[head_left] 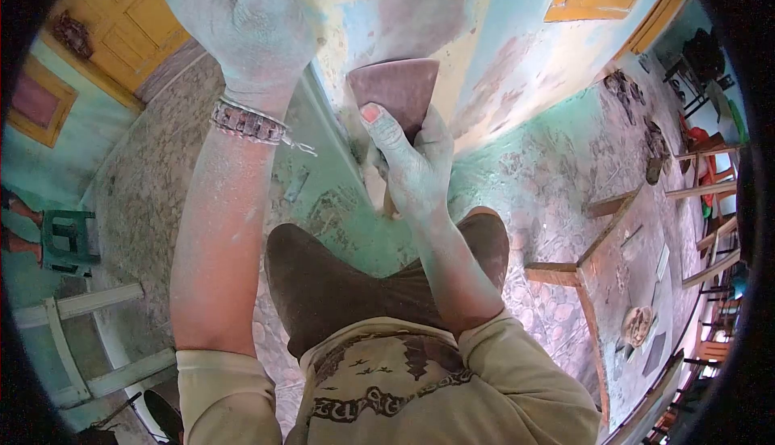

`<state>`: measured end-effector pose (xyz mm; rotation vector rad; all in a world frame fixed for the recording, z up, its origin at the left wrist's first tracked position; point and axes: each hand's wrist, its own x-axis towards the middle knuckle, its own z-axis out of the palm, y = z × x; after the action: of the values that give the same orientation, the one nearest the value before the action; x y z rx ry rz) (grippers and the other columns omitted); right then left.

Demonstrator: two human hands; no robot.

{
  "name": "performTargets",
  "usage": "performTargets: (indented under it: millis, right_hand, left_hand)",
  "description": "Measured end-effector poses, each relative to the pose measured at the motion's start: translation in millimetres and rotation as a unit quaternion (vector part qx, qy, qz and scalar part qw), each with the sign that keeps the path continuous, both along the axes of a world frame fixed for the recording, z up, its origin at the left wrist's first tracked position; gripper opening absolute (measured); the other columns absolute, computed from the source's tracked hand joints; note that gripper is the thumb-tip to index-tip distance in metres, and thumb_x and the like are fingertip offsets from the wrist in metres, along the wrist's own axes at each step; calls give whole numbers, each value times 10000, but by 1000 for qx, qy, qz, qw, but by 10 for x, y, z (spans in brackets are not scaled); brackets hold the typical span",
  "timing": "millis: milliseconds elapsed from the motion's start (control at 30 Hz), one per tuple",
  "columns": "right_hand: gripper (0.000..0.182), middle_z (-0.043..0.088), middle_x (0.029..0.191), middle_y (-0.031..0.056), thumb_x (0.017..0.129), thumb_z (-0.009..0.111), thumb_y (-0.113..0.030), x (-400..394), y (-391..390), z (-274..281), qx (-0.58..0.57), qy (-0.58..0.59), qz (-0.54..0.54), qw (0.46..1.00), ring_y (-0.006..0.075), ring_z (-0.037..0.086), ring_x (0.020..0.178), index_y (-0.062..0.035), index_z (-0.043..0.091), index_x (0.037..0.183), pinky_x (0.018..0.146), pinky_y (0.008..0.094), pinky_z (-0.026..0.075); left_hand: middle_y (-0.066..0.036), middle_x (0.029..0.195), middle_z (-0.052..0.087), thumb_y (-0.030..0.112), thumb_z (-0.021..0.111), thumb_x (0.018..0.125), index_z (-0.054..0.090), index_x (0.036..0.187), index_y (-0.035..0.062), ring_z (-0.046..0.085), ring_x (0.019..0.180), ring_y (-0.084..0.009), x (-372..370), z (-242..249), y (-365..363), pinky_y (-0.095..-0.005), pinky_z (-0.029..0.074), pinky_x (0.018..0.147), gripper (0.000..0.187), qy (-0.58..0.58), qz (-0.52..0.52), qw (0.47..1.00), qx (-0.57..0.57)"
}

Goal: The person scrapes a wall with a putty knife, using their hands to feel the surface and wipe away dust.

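Note:
My right hand (416,158), dusted pale with powder, is closed around a paint scraper (395,90) with a flat, fan-shaped, brownish-mauve blade. The thumb presses on the blade's face, and the wide edge points up toward the wall (500,50). Most of the handle is hidden by the fingers. Just beyond the blade, a bare mauve patch (416,13) breaks the yellow and blue paint. At the upper left my left hand (250,21) is raised beside the wall corner, thumb apart from the fingers and nothing seen in it; the frame cuts off the fingertips. A braided bracelet (246,122) circles that wrist.
A worn wooden table (601,316) stands at my right, with several small items on it. On the left are a green plastic stool (69,239) near a person's feet, a pale wooden frame (89,380) and a yellow door (117,21). Chairs crowd the far right.

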<state>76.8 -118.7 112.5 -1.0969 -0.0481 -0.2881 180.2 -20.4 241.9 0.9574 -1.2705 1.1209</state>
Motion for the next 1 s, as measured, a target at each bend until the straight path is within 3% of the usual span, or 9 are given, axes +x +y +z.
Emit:
performTargets:
  millis: [133,300,533,600,700,867,967,1000]
  right_hand:
    - [354,603,831,-4,869,739,-255,-14,22,-6,15,-11,-4,1000,55,509,640,-16,584,1081,552,208,408]
    - [339,611,864,-4,875,732,-212,3,27,92,25,-18,2,1000,54,506,661,-8,580,1098,567,208,408]
    - [327,635,945,15,895,706,-186,-114,13,-167,7,-12,14,1000,80,555,799,5,581,1129,705,223,446]
    - [304,597,850,2,894,708,-197,-124,7,-184,7,-11,7,1000,68,512,709,-3,578,1089,626,219,396]
    - [283,517,639,-31,885,720,-225,-129,36,-218,10,-18,-17,1000,34,411,480,-22,565,1007,417,202,285]
    - [317,530,670,-23,873,734,-242,-78,40,-32,44,-30,-36,998,34,414,476,-26,551,1015,411,199,296]
    - [359,619,841,4,860,748,-221,-73,14,84,36,-2,-28,999,56,512,628,-16,585,1104,543,207,419]
    - [363,619,841,4,858,750,-225,-62,14,92,37,-6,-25,999,56,513,629,-15,584,1104,544,207,420]
  left_hand:
    - [-124,1267,485,137,673,876,430,1317,-7,475,1168,-210,178,48,82,-323,418,973,524,9,184,981,-61]
    - [-129,1265,485,146,681,872,429,1317,-14,474,1168,-217,-42,29,-156,-325,415,977,535,94,156,976,-123]
    - [-120,1251,488,131,684,872,431,1315,-6,482,1140,-196,109,2,49,-312,437,946,528,47,215,972,-79]
    - [-117,1251,486,125,680,876,431,1314,-2,484,1134,-189,121,6,54,-307,446,935,519,41,218,972,-76]
    - [-111,1254,479,125,680,879,433,1314,7,487,1132,-183,72,-12,-14,-306,453,927,514,83,149,981,-90]
    - [-100,1258,471,116,682,878,434,1315,18,488,1131,-177,14,-5,-58,-300,459,918,512,102,61,989,-86]
    - [-99,1255,472,105,679,878,433,1315,17,493,1123,-176,25,-25,-39,-296,461,916,510,97,30,992,-78]
    - [-99,1254,473,102,679,877,433,1316,16,495,1120,-176,16,-27,-48,-295,461,915,510,102,29,991,-81]
